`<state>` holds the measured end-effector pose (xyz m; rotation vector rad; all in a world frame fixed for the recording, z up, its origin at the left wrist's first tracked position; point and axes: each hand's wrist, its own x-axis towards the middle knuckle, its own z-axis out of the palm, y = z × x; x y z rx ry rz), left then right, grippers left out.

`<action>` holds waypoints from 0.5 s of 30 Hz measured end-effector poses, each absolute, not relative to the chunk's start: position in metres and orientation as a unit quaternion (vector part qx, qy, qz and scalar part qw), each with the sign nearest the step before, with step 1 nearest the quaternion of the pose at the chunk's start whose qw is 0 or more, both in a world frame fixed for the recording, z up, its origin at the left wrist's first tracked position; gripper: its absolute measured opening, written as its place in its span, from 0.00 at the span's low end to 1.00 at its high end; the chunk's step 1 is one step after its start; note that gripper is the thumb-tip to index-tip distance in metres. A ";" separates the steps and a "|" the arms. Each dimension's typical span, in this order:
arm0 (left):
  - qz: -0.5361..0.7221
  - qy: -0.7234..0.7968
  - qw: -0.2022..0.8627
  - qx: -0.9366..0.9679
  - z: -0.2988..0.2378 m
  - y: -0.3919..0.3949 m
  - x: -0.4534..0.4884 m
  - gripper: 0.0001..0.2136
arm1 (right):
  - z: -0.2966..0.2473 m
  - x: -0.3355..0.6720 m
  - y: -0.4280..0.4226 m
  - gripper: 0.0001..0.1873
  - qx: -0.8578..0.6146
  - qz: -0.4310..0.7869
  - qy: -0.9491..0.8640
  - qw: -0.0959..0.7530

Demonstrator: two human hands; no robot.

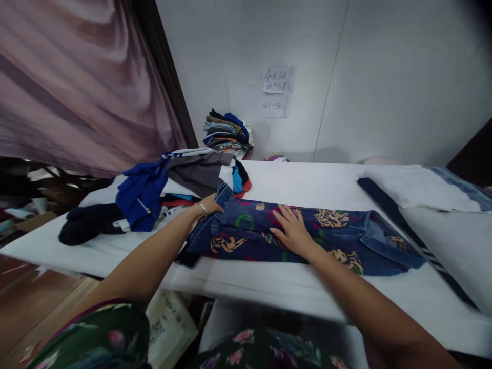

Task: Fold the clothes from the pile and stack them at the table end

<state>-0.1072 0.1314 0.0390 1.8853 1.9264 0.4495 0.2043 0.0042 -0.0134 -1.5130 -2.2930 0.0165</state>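
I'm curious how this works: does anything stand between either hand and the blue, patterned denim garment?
Nothing visible does: the right hand rests on the blue, patterned denim garment, and the left hand touches its left end.

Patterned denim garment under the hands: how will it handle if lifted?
Probably floppy: the denim garment is creased and layered. It may sag if lifted by one end, lying long and narrow. Rolling seems unlikely, since it lies flat on the table.
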 end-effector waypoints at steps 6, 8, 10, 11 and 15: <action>0.140 0.691 0.197 0.681 0.053 0.127 -0.099 0.26 | -0.029 0.191 0.006 0.32 -0.505 0.062 -0.854 0.110; 0.142 0.690 0.189 0.684 0.057 0.125 -0.095 0.28 | -0.035 0.191 0.006 0.32 -0.505 0.071 -0.853 0.108; 0.146 0.688 0.171 0.690 0.063 0.123 -0.091 0.31 | -0.037 0.192 0.006 0.32 -0.506 0.080 -0.850 0.122; 0.148 0.684 0.161 0.696 0.067 0.122 -0.089 0.33 | -0.036 0.193 0.005 0.32 -0.506 0.090 -0.848 0.130; 0.120 0.660 0.120 0.732 0.093 0.114 -0.070 0.37 | -0.025 0.190 0.005 0.33 -0.495 0.190 -0.822 0.208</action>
